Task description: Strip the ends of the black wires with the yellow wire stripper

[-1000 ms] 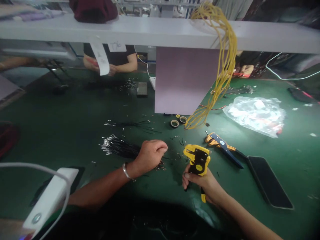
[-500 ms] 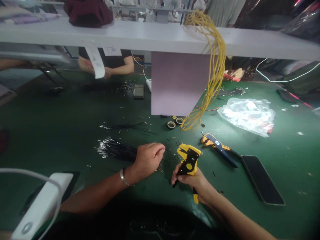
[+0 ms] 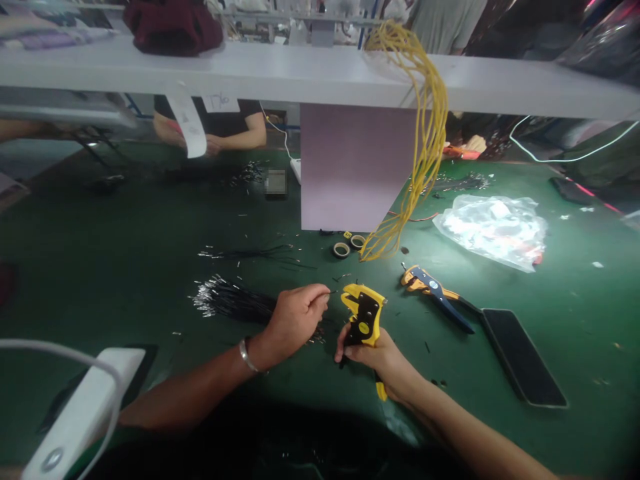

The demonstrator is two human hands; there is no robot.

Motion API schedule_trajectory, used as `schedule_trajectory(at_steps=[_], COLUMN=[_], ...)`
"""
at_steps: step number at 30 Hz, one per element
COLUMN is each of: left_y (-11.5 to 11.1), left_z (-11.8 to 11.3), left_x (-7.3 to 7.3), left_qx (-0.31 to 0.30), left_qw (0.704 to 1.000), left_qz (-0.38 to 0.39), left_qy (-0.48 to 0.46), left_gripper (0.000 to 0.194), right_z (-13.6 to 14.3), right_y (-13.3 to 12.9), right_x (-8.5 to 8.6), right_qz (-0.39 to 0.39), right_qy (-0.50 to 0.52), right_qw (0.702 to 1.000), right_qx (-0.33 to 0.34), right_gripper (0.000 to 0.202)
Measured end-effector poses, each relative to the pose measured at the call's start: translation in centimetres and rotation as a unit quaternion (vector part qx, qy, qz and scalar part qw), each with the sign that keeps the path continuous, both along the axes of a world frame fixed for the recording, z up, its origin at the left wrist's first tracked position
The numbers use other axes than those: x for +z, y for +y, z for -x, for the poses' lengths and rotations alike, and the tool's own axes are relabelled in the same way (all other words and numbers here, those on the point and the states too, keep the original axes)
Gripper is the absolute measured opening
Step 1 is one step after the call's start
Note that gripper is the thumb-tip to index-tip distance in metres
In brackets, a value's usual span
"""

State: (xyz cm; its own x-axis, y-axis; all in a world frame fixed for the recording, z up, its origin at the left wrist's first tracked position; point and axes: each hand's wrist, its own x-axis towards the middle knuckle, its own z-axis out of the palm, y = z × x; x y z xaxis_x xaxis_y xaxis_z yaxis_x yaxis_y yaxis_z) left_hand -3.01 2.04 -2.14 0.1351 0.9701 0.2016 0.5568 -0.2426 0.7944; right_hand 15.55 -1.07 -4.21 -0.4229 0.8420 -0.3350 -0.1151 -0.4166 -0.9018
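Between thumb and forefinger, my left hand (image 3: 300,317) pinches a thin black wire (image 3: 334,292), whose short end sticks out toward the right. Beneath and left of that hand lies a bundle of black wires (image 3: 235,298) with shiny metal ends. My right hand (image 3: 373,350) is wrapped round the handles of a yellow and black wire stripper (image 3: 367,313). Its jaws face up and left, close beside the wire tip; whether they touch it I cannot tell. A second wire stripper (image 3: 435,293), orange and dark blue, lies on the table to the right.
A phone (image 3: 523,357) and a clear plastic bag (image 3: 495,230) lie on the right. Yellow wires (image 3: 430,140) hang from the white shelf (image 3: 270,73) over two tape rolls (image 3: 341,250). A white power strip (image 3: 87,407) is front left. Across the table, a person's hands (image 3: 213,143) show.
My right hand has brought the yellow wire stripper left, closer to my left hand. The wire end now shows beyond my left fingertips.
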Motion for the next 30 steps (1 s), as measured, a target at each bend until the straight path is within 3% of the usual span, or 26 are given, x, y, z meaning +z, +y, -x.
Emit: schedule_trajectory(at_steps=[4,9,18,25,30], left_y=[0.1,0.4,0.5,0.8,0.8], left_z=[-0.2,-0.3,-0.3,-0.2,-0.4], left_x=[0.3,1.0,1.6,1.4,1.5], left_qx=[-0.002,-0.033,-0.018,-0.024,-0.010], left_qw=[0.986,0.943,0.931,0.916,0.905], left_qz=[0.119,0.236,0.257,0.269,0.289], left_qy=[-0.113,-0.231,-0.258,-0.297,-0.313], left_gripper=[0.019,0.016,0.007,0.007,0.005], right_z=[0.5,1.0,-0.4,-0.2,0.2], right_y=[0.3,0.5,1.4,1.0,0.8], right_x=[0.1,0.0,-0.1,-0.7,0.0], right_qz=[0.005,-0.001,-0.036,-0.020,-0.008], right_qy=[-0.010,-0.005,-0.009,-0.015,-0.017], right_qw=[1.000,1.000,0.997,0.999,1.000], right_qx=[-0.001,-0.018,-0.072,-0.037,-0.003], right_gripper=[0.014,0.014,0.018,0.018,0.017])
